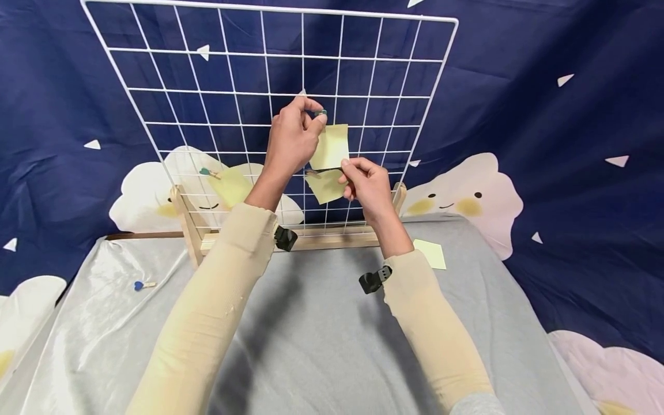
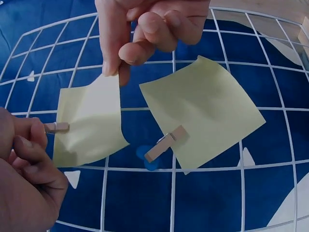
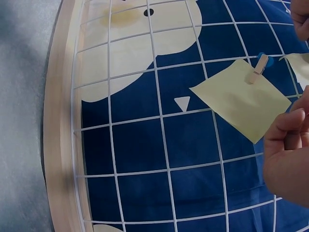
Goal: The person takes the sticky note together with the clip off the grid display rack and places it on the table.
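My left hand (image 1: 293, 135) pinches a small wooden clothespin (image 2: 60, 126) at the upper edge of a pale yellow sticky note (image 1: 333, 148); in the left wrist view the peg's tip lies over the note's edge. My right hand (image 1: 367, 185) holds the same note by a lower corner between thumb and finger. The note is in front of a white wire grid (image 1: 363, 96). Just below it, a second sticky note (image 1: 324, 187) hangs from the grid by a clothespin (image 2: 166, 143) with a blue ornament. Fingers partly cover the upper peg.
Farther left, another sticky note (image 1: 232, 185) is pegged to the grid by a clothespin (image 1: 209, 173). The grid stands in a wooden base (image 1: 332, 239). On the grey cloth (image 1: 321, 334) lie a blue-heart clothespin (image 1: 144, 285) at left and a sticky note (image 1: 432, 254) at right.
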Available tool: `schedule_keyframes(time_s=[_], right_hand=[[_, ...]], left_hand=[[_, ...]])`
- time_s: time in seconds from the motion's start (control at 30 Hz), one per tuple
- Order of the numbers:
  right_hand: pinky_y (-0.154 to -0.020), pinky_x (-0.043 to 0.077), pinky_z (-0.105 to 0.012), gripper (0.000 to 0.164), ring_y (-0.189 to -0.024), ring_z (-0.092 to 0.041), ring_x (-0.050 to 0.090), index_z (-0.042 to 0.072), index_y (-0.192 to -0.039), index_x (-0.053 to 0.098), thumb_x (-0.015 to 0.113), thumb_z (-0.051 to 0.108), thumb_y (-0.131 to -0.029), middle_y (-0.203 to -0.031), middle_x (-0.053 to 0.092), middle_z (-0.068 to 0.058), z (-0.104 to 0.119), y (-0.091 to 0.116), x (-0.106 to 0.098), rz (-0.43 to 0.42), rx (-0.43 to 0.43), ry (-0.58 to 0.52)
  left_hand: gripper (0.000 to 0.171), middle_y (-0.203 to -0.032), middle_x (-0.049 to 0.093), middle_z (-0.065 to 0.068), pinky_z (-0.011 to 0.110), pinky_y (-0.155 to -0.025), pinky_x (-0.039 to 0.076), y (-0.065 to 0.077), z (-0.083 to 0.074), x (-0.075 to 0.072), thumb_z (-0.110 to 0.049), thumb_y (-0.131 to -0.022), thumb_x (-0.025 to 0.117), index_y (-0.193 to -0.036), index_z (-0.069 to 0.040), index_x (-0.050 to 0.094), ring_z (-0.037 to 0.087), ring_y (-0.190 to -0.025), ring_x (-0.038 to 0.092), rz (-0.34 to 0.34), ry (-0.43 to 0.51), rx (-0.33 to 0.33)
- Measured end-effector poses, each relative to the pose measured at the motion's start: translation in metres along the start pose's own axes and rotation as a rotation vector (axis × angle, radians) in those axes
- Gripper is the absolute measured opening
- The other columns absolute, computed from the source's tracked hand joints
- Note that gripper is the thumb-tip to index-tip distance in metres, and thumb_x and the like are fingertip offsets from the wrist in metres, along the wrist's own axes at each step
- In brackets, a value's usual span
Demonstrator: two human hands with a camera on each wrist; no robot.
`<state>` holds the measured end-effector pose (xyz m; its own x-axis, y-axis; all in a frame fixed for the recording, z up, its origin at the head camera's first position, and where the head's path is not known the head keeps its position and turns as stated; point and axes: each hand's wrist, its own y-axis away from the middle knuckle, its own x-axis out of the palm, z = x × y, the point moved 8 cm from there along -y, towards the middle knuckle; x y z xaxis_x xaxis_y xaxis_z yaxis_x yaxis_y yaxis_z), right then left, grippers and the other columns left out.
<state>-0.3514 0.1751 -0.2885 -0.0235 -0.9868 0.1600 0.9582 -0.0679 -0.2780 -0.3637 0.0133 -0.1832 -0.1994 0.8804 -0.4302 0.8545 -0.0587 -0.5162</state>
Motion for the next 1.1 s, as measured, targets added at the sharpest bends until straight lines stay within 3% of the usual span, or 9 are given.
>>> schedule_keyframes(time_s=[0.33,0.57,0.83,0.97,1.1], right_hand=[[-0.046,0.042,-0.019,0.012,-0.043,-0.008,0.05,-0.001,-0.096,0.07,0.067,0.011,-0.099,-0.065,0.061,-0.002,-0.004,0.002,-0.001,-0.012,0.022,0.01],[-0.046,0.041,-0.017,0.021,-0.043,-0.006,0.049,-0.012,-0.103,0.066,0.065,0.009,-0.1,-0.064,0.061,0.0,-0.006,0.009,-0.009,-0.029,0.015,0.06],[-0.048,0.043,-0.018,0.021,-0.045,-0.007,0.051,-0.009,-0.101,0.066,0.065,0.011,-0.1,-0.065,0.062,0.0,-0.013,0.016,-0.019,-0.008,0.044,0.084],[-0.049,0.043,-0.019,0.02,-0.046,-0.007,0.051,-0.008,-0.101,0.066,0.065,0.012,-0.1,-0.066,0.062,0.0,-0.014,0.017,-0.028,-0.015,0.043,0.085],[-0.049,0.043,-0.018,0.012,-0.047,-0.008,0.051,0.002,-0.098,0.069,0.065,0.013,-0.101,-0.067,0.062,0.0,-0.017,0.018,-0.032,-0.018,0.058,0.085]], left_hand=[[0.016,-0.069,0.049,0.001,0.026,-0.061,0.035,0.004,0.004,-0.002,-0.016,-0.103,0.061,-0.113,-0.005,0.066,0.017,-0.063,0.046,-0.063,0.015,0.055],[0.014,-0.069,0.05,0.001,0.026,-0.062,0.035,0.004,0.005,0.0,-0.014,-0.102,0.061,-0.111,-0.003,0.064,0.016,-0.061,0.045,-0.068,0.079,0.094],[0.008,-0.063,0.051,-0.005,0.024,-0.059,0.035,0.007,0.0,-0.012,-0.004,-0.101,0.061,-0.105,0.002,0.062,0.009,-0.058,0.045,-0.152,0.306,0.179],[0.009,-0.061,0.05,-0.007,0.023,-0.057,0.034,0.009,0.008,-0.017,-0.002,-0.1,0.061,-0.105,0.005,0.061,0.009,-0.058,0.047,-0.141,0.434,0.102],[0.011,-0.061,0.05,-0.006,0.023,-0.055,0.031,0.016,0.021,-0.024,-0.001,-0.1,0.061,-0.107,0.007,0.06,0.01,-0.061,0.049,-0.152,0.472,0.025]])
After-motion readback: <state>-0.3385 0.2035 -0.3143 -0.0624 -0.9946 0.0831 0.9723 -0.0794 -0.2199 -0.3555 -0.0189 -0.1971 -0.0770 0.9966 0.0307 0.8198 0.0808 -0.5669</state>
